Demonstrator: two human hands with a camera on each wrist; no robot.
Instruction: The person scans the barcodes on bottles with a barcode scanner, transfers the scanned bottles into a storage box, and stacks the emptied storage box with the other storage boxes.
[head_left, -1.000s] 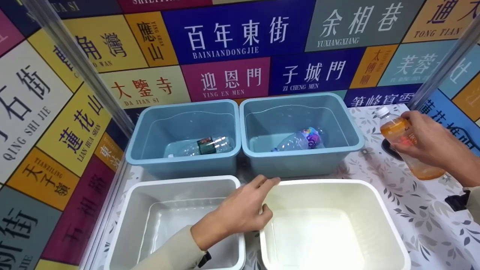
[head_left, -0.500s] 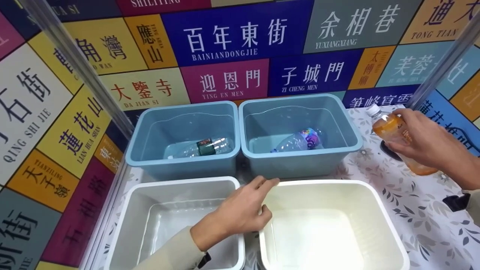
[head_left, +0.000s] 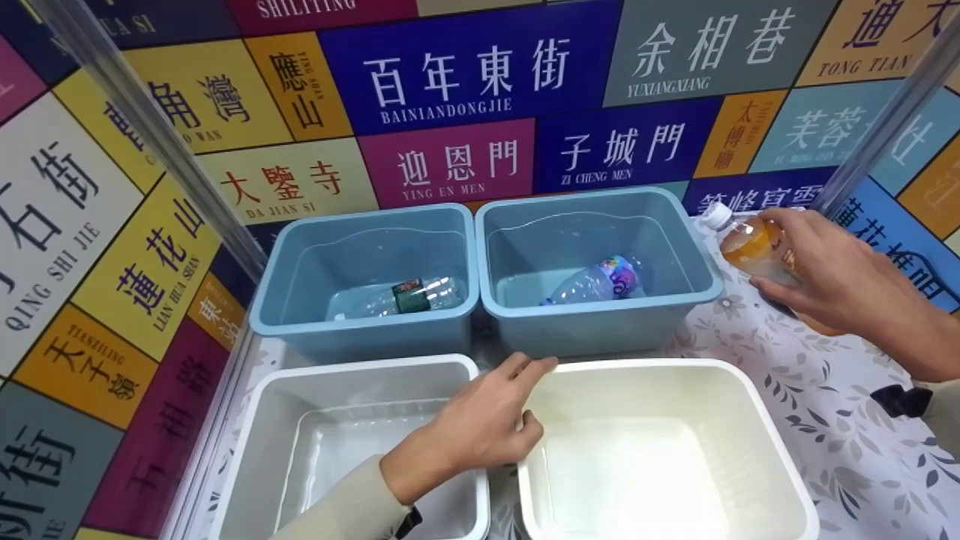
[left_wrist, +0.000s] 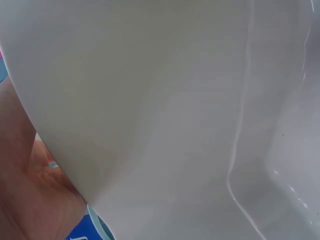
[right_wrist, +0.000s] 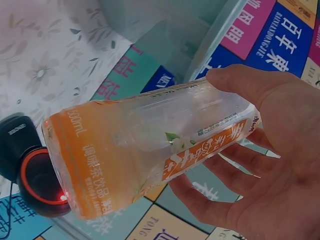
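My right hand grips a clear plastic drink bottle with an orange label and white cap. The bottle is tilted, its cap just outside the right rim of the right blue bin. In the right wrist view, thumb and fingers go round the bottle, whose base points left. My left hand lies between the two front bins, a fingertip touching the back left rim corner of the cream bin. In the left wrist view, the left hand is partly hidden behind a white bin wall.
Inside the left blue bin lies a clear bottle with a green label. The right blue bin holds a clear bottle with a purple label. A white-grey bin stands front left. A black device with a red ring is beside the raised bottle.
The right hand has carried the orange-labelled bottle leftward, bringing its cap near the right blue bin and tilting the bottle further. The left hand stays in place.
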